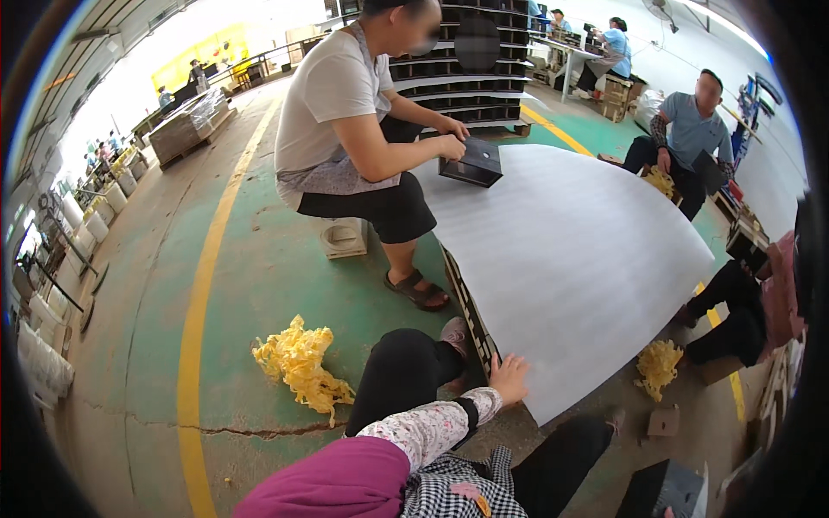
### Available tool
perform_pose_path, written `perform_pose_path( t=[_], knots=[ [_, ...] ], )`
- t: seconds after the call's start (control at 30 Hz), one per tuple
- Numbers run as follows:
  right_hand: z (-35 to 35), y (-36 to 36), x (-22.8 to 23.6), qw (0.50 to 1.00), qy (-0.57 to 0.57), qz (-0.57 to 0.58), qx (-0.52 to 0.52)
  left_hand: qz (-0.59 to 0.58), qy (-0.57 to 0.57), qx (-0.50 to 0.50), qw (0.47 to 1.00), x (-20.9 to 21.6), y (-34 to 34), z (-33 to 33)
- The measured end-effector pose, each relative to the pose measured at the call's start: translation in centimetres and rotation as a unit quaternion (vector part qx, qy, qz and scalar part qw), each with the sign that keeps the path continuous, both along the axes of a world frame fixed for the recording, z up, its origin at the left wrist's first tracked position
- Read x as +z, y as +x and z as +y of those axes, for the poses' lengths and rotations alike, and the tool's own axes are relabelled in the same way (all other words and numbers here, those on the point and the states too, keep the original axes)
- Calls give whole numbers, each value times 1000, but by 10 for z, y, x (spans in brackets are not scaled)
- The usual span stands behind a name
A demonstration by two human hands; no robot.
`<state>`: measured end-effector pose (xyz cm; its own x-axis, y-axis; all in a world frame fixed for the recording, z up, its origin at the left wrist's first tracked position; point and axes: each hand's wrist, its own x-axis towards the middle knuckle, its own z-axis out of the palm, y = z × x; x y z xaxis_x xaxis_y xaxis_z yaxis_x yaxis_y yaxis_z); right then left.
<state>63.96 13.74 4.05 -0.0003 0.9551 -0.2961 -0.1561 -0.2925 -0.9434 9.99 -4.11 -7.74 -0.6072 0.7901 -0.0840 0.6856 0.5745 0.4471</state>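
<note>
Resting flat, fingers spread, the left hand (509,377) presses the near corner of a large white foam sheet (570,259) covering a low stack of black trays (471,312). Right hand is out of view. Yellow shredded paper pile (300,361) lies on the green floor (259,276) nearby.

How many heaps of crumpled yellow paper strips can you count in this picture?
3. One heap of crumpled yellow paper strips lies on the green floor at left, one under the white sheet's right edge, one at the far seated person's hand. Others may be hidden.

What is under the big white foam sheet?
The white foam sheet covers a low stack of black trays; only its near edge shows. The left hand rests at the corner.
</note>
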Motion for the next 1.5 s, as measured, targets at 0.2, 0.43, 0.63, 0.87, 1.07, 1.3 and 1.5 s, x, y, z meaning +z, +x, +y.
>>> perform_pose_path(
  t=[0.2, 0.43, 0.63, 0.87, 1.07, 1.3, 1.5],
  knots=[
    [-11, 43, -78, 913, 178, -347, 121, 94, -47, -17, 994, 19, -22, 22],
    [-37, -14, -24, 981, -165, 58, -84, 86, 11, 42, 995, 17, -67, 48],
    [-40, -7, -18, 983, -162, 53, -62, 37, -41, 39, 998, -15, -53, 29],
    [-50, 0, -10, 987, -150, 41, -44, 58, -30, 10, 998, -17, -36, 30],
    [-82, 26, 2, 992, -102, 67, -26, 78, 65, 31, 994, -38, -17, 45],
    [-90, -18, -9, 988, -102, -14, -114, 74, 0, -63, 995, -46, -32, 20],
    [-85, 0, -35, 981, -151, 54, -108, 122, 1, -120, 985, -26, -22, 17]
  ],
)
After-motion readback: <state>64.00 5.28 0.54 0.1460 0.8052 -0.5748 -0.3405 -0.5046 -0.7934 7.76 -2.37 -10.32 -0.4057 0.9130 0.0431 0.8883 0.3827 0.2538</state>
